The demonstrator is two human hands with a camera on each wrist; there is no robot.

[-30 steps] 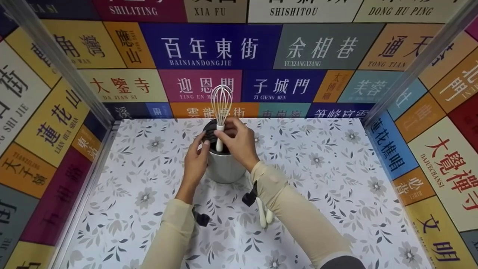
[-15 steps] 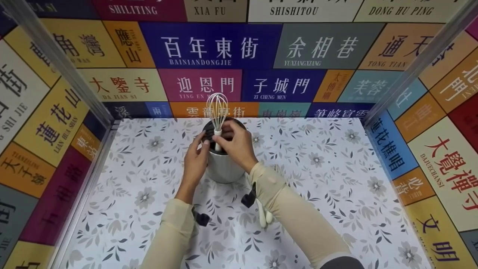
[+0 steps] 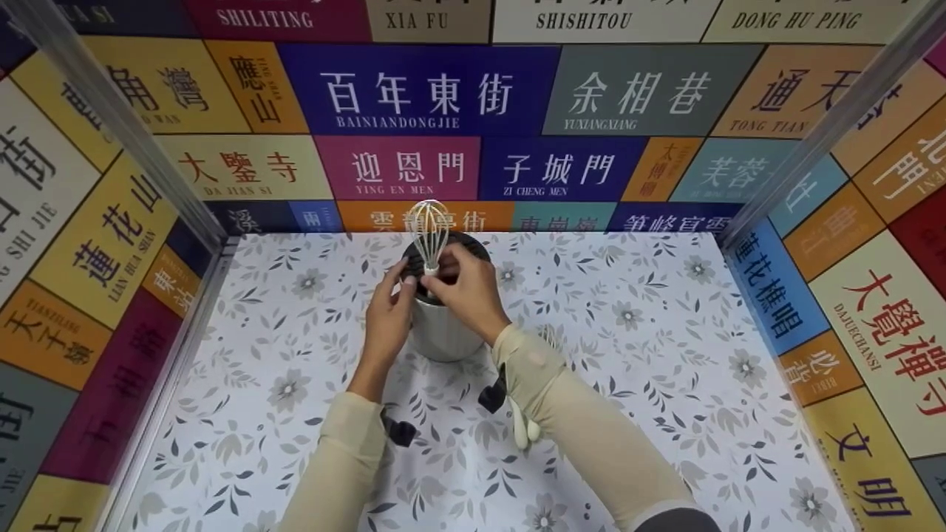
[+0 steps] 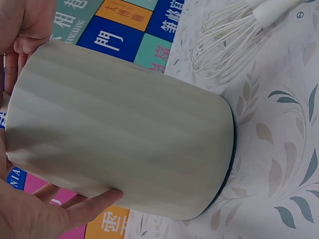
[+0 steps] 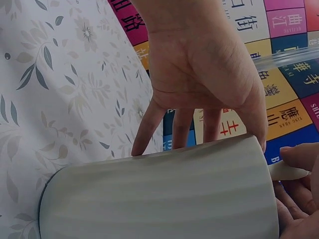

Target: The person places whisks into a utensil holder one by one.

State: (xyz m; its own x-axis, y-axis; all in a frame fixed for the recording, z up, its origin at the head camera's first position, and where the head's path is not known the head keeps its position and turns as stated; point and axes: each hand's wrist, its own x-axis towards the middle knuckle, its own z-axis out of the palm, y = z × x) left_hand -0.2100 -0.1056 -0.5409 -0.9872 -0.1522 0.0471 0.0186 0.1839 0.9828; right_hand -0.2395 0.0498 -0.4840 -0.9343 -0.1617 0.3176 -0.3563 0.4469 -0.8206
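Note:
A ribbed pale grey utensil holder (image 3: 443, 336) with a dark inside stands upright on the table. My left hand (image 3: 388, 318) holds its left side; in the right wrist view the fingers (image 5: 144, 132) spread along the wall, with the thumb by the rim. With thumb and fingers, my right hand (image 3: 477, 295) pinches a white-handled whisk (image 3: 429, 229) over the opening, wires up. The whisk's handle (image 5: 286, 172) points down into the holder's mouth; its lower end is hidden in the head view.
Beside my right forearm lie two more whisks (image 4: 227, 45), their cream handles (image 3: 521, 428) toward me. A flower-and-leaf patterned cloth (image 3: 288, 391) covers the table. Colourful lettered panels (image 3: 414, 89) enclose the back and sides, with clear corner posts (image 3: 805, 125).
My right hand has lowered the whisk, so its wires stand lower and slightly further left, and its handle has sunk into the holder. My left hand has stayed on the holder.

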